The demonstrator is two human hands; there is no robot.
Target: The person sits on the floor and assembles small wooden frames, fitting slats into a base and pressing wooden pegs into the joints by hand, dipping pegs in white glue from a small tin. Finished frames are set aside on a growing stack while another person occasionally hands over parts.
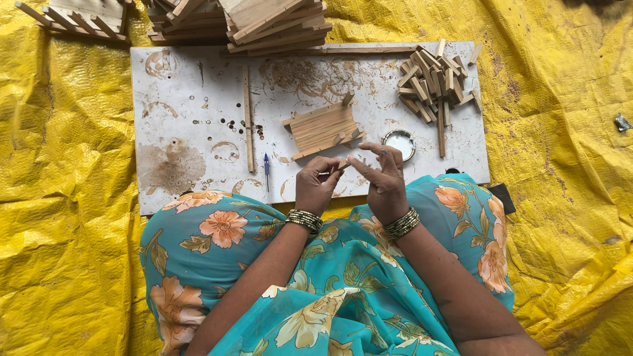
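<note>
Nearest us, our left hand [318, 186] pinches a short wooden stick [341, 165] over the near edge of the white board [191, 99], while our right hand [382, 181] hovers just beside it with fingers loosely spread, gripping nothing. Just beyond lies a small slatted wooden panel [323, 127], seemingly part-built, beside a round tin lid [399, 142]. Farther off, a heap of loose sticks [435, 76] remains unused, and finished panels [264, 23] are stacked at the board's far edge.

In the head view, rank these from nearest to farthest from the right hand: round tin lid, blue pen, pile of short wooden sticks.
From the right hand:
1. Round tin lid, just beyond the fingers.
2. Blue pen, leftward, past the left hand.
3. Pile of short wooden sticks, at the board's far right corner.
</note>
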